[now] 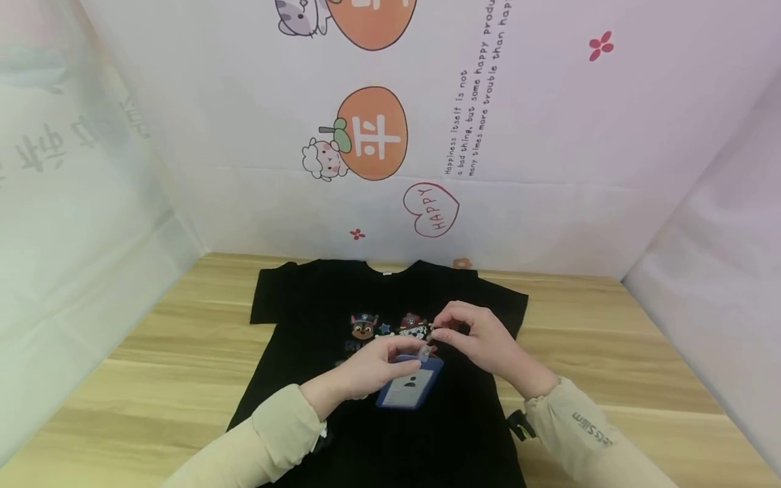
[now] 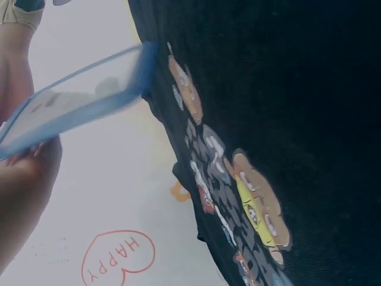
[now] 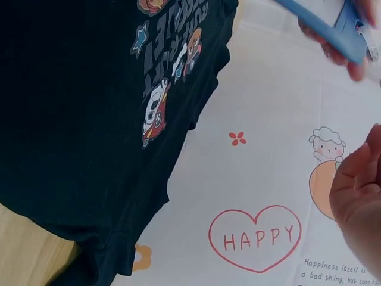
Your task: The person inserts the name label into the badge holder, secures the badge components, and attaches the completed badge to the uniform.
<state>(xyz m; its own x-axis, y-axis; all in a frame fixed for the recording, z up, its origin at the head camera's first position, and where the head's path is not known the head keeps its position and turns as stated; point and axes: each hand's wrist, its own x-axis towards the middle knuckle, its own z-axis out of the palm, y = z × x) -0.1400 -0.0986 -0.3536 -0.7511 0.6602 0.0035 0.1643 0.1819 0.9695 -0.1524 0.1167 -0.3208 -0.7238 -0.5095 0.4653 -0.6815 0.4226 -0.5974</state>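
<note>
A blue-framed badge holder (image 1: 407,392) with a white card in it is held above a black T-shirt (image 1: 390,444). My left hand (image 1: 369,367) grips the holder at its top edge, thumb in front. A clear strap (image 1: 424,352) rises from that edge toward the fingertips of my right hand (image 1: 478,337), which pinch the small clip at its end; the clip is mostly hidden. In the left wrist view the holder (image 2: 77,122) is tilted and blurred. In the right wrist view, my curled right hand (image 3: 360,199) is cut off by the frame edge.
The T-shirt lies spread flat, with cartoon dogs (image 1: 363,327) printed on its chest. Under it is a wood-grain table (image 1: 610,352). White printed sheeting (image 1: 537,217) stands behind, and plain white sheeting rises on both sides.
</note>
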